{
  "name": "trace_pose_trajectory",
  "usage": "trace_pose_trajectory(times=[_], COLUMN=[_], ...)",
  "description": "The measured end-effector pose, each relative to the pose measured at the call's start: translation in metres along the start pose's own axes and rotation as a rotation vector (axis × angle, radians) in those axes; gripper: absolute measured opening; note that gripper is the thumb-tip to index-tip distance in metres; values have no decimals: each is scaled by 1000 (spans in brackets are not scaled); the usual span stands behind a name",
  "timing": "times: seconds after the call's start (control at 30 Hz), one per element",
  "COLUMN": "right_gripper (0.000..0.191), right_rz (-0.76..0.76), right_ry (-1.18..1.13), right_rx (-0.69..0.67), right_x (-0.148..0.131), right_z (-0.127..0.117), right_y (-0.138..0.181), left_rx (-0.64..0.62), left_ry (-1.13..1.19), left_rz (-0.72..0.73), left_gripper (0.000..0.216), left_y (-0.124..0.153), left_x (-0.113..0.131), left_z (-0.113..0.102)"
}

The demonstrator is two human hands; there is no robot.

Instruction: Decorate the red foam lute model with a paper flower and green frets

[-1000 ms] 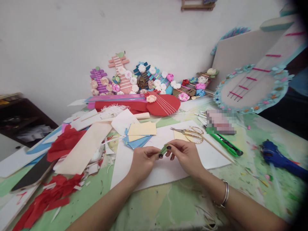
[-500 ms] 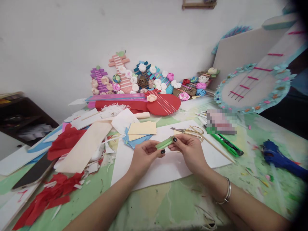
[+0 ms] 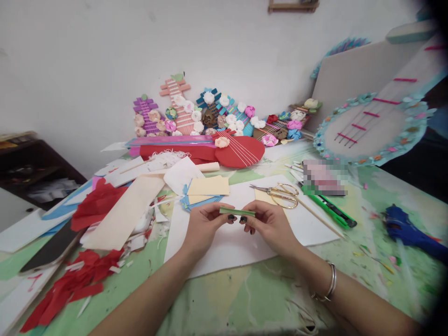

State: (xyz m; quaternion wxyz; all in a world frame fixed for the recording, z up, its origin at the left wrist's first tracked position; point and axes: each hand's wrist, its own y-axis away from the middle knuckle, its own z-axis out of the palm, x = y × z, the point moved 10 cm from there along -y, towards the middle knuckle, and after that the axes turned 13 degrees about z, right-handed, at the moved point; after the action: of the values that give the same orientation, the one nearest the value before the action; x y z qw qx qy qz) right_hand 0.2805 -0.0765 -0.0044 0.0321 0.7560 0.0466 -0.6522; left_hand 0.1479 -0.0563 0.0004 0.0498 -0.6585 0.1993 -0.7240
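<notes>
Pinching the green strip (image 3: pixel 237 212) w/ both hands, over the white sheet (image 3: pixel 227 254) on the table (image 3: pixel 217 310). From my remote seat: L hand (image 3: pixel 203 228) is clamped on the strip's 9 o'clock half, R hand (image 3: pixel 272 225) on its 3 o'clock half; thumbs near side, tips close but apart. So each grip = closed on the strip, no slack that I can see.

Risks, my guess: strip looks thin, so uneven pull or twist b/w hands could crease or tear it; a light pinch on one side could let that end spring loose. Scissors (image 3: pixel 271 190) at 2 o'clock lie just past R hand, loops toward it, so a careless R sweep could snag them. Wooden stick (image 3: pixel 320 216) at 3 could roll if knocked. Yellow cards (image 3: pixel 210 185) at 10, near L fingers, could get nudged off the blue pieces (image 3: pixel 198 204).

Hard to see: strip's far face & most fingertips behind it; can't tell if it's 1 layer or folded. Pinkish item (image 3: pixel 324 175) at 2 is pixelated, unreadable. Blue glue gun (image 3: pixel 399 228) at 3: end lost in dark R edge. Wall shelf (image 3: pixel 294 7) at 1: cut off up top.
</notes>
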Motion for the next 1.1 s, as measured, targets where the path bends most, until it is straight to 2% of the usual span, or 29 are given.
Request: trace_pose_trajectory(times=[0.3,0.67,0.97,1.1], right_gripper=[16,17,17,19], right_rz=[-183,-93,-141,-61], right_ry=[221,256,488,413], right_rx=[34,5,-80,-184], right_x=[-14,-1,-6,3], right_z=[3,9,28,35], right_y=[10,9,10,10], left_rx=[-57,-52,-14,5], left_ry=[8,-68,-131,-110], left_rz=[58,55,87,77], left_gripper=[3,6,15,18], left_y=[1,1,-1,-3], left_x=[9,6,4,-4], left_z=[7,4,-1,-3])
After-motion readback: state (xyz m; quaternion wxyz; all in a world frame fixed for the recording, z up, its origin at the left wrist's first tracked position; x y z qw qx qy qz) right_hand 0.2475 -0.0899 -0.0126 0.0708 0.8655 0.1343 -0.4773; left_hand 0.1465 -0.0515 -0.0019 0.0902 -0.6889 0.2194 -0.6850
